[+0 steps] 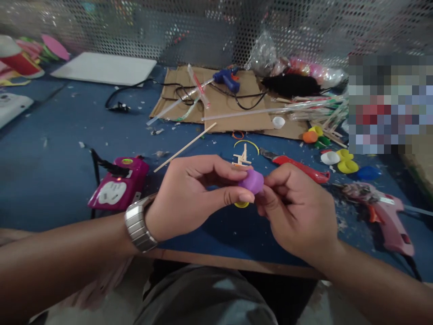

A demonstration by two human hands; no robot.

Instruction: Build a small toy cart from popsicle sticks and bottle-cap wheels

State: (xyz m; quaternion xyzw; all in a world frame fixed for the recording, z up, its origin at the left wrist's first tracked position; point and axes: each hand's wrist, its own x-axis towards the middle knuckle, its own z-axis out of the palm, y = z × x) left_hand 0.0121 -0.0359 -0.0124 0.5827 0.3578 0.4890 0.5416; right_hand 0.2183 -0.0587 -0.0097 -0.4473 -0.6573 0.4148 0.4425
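Note:
Between the thumb and fingers of my left hand (192,194) is a small purple cap (253,182), held above the table's front part. My right hand (301,207) is closed at the cap's right side, thumb and forefinger pinched together against its edge. Whether those fingertips grip the cap itself or some small piece on it is hidden. Just below the cap a yellow ring-shaped piece (241,205) shows in part. Behind my fingertips lie short wooden stick pieces (242,155) and a thin curved yellow strip (246,142).
Red-handled cutters (301,169) and a pink glue gun (389,216) lie to the right, near several coloured caps (347,167). A magenta power socket box (118,185) stands left. Farther back, cardboard (243,110) carries a blue glue gun (227,80). A wooden stick (185,147) lies mid-table.

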